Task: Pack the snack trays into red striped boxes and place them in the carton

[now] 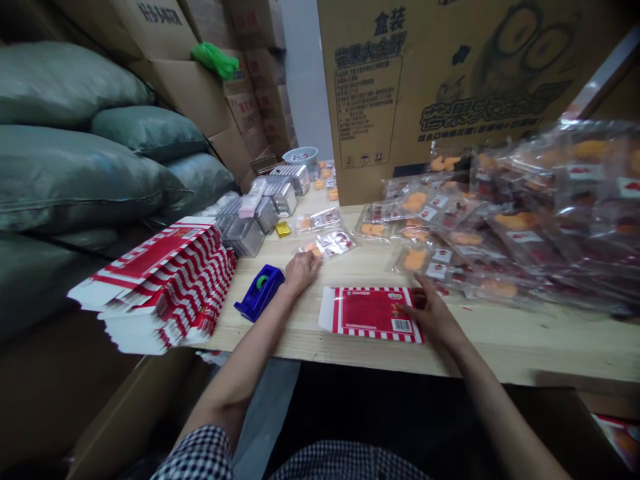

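My right hand (434, 312) grips the right end of a flattened-looking red and white striped carton (373, 313), thumb on its printed face. The carton lies near the table's front edge, a white flap out at its left end. Further back and to the left, my left hand (301, 272) has its fingertips bunched on the near edge of a clear plastic packet (330, 245) with an orange piece and dark red pieces inside. Its fingertips are partly hidden. A blue tape dispenser (260, 292) stands just left of that wrist.
A stack of striped cartons (170, 280) stands at the left table edge. Behind it sit clear plastic cases (245, 230) and a yellow packet (283, 229). Filled packets (500, 233) pile up on the right before a large cardboard box (370, 100). Full sacks (75, 167) lean left.
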